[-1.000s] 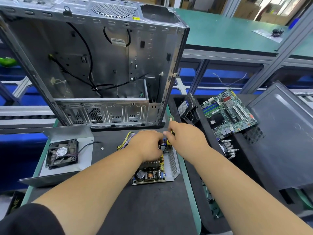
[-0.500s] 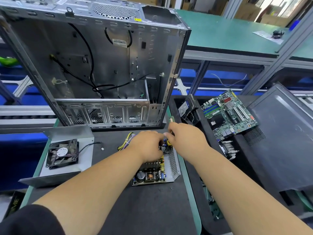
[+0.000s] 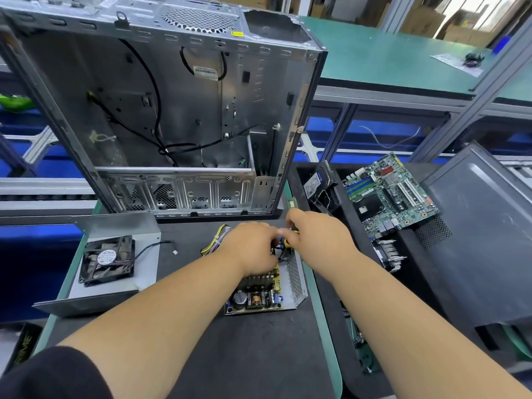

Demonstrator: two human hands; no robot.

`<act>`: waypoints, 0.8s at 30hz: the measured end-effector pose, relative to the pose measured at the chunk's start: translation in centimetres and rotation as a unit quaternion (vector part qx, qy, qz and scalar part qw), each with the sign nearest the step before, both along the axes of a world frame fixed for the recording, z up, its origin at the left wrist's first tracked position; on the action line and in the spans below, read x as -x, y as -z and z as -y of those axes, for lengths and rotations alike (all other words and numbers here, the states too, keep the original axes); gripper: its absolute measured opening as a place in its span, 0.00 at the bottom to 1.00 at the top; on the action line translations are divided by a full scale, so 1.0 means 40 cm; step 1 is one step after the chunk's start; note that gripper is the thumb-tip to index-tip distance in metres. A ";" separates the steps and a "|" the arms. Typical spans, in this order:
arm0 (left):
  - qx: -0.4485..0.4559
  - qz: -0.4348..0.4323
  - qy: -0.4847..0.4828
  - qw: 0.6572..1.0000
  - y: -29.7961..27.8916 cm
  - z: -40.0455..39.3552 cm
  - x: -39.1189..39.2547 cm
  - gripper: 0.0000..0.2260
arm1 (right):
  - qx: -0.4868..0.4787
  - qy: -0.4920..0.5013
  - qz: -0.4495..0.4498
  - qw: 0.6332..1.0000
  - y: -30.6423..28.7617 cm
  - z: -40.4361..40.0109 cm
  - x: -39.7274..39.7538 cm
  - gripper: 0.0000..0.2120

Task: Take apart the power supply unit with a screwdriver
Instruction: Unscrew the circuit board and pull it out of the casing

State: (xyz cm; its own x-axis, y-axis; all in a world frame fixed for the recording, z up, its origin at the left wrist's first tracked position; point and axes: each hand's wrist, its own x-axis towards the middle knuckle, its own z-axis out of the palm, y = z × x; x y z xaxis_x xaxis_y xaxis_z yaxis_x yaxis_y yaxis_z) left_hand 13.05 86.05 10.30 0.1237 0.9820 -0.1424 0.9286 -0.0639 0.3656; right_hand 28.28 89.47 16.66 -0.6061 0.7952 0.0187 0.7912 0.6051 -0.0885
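Nearest me on the dark mat of the table, the power supply unit lies opened: one bare circuit board with a black capacitor, a copper-wound transformer and a finned heat sink, seated in a perforated metal tray whose right wall stands upright. One bundle of yellow and black wires leaves its far end. My left hand rests palm down over the far part of the board, fingers curled onto it; what they hold is hidden. My right hand meets it from the right, fingers closed on one screwdriver with a yellow and black handle, its tip hidden between my hands. To the left lies one metal cover carrying one black fan. Beyond stands one empty computer case. At right, one green motherboard rests in a black bin.
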 end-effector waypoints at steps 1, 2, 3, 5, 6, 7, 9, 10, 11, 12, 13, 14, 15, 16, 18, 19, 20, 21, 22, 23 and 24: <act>0.000 0.000 0.002 1.000 0.000 0.000 0.000 0.18 | 0.013 0.004 -0.009 1.000 0.001 0.001 0.001 0.13; 0.000 0.000 0.003 1.000 0.000 0.000 0.001 0.17 | 0.027 0.008 -0.021 0.999 0.001 0.002 0.002 0.11; 0.000 0.000 0.002 1.000 0.000 0.000 0.001 0.16 | 0.041 0.011 -0.033 0.999 0.001 0.003 0.004 0.10; -0.002 -0.002 0.002 1.000 0.001 -0.001 0.001 0.15 | 0.058 0.014 -0.048 0.997 0.000 0.005 0.006 0.08; -0.003 -0.003 0.002 1.000 0.001 -0.001 0.000 0.14 | 0.064 0.015 -0.053 0.996 0.000 0.005 0.007 0.08; -0.005 -0.002 0.002 1.000 0.001 -0.001 0.000 0.13 | 0.068 0.017 -0.058 0.996 0.000 0.006 0.007 0.09; -0.009 -0.002 0.001 1.000 0.000 -0.001 0.000 0.12 | 0.069 0.020 -0.068 0.995 0.001 0.005 0.005 0.10; -0.009 -0.002 0.000 1.000 -0.001 -0.001 0.000 0.12 | 0.066 0.020 -0.072 0.995 0.000 0.005 0.003 0.10; -0.008 -0.002 0.000 1.000 -0.001 -0.001 0.001 0.12 | 0.063 0.018 -0.074 0.995 0.000 0.004 0.002 0.11; -0.007 -0.001 0.000 1.000 -0.002 -0.001 0.001 0.11 | 0.061 0.014 -0.074 0.995 0.000 0.005 0.000 0.11; -0.007 0.000 0.000 1.000 -0.002 -0.001 0.001 0.11 | 0.059 0.010 -0.072 0.996 -0.002 0.006 -0.001 0.11; -0.006 -0.001 0.001 1.000 -0.002 -0.001 0.001 0.10 | 0.053 0.005 -0.067 0.996 -0.003 0.008 -0.001 0.11; -0.007 -0.002 0.002 1.000 -0.002 -0.001 0.000 0.09 | 0.038 -0.001 -0.057 0.998 -0.004 0.009 -0.002 0.10; -0.006 -0.002 0.002 1.000 -0.002 -0.001 0.000 0.09 | 0.014 -0.007 -0.042 0.999 -0.004 0.010 -0.001 0.10; 0.002 0.001 0.000 1.000 -0.002 -0.001 -0.002 0.13 | -0.026 -0.011 -0.010 1.000 -0.005 0.010 -0.001 0.15; 0.007 0.001 0.000 1.000 -0.002 -0.001 -0.001 0.16 | -0.026 -0.006 -0.004 1.000 -0.006 0.008 0.000 0.16; 0.010 0.000 0.000 1.000 -0.002 -0.001 -0.001 0.17 | -0.015 0.000 -0.007 1.000 -0.007 0.006 0.001 0.16; 0.011 -0.002 0.001 1.000 -0.002 -0.002 0.000 0.17 | 0.001 0.006 -0.015 1.000 -0.007 0.005 0.003 0.14; 0.009 -0.002 0.001 1.000 0.000 -0.003 0.000 0.16 | 0.014 0.009 -0.028 0.999 -0.007 0.004 0.005 0.12; 0.005 -0.003 0.001 1.000 0.001 -0.004 0.001 0.15 | 0.025 0.009 -0.041 0.999 -0.007 0.005 0.006 0.10; 0.000 -0.003 0.000 1.000 0.003 -0.005 0.000 0.12 | 0.032 0.007 -0.052 0.998 -0.008 0.006 0.006 0.09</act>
State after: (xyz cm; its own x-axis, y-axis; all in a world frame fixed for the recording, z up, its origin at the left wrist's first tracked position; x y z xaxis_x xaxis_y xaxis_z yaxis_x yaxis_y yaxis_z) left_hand 13.04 86.24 10.17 0.1230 0.9821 -0.1424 0.9305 -0.0642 0.3607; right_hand 28.05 89.22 16.98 -0.5922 0.8052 0.0301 0.7840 0.5844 -0.2093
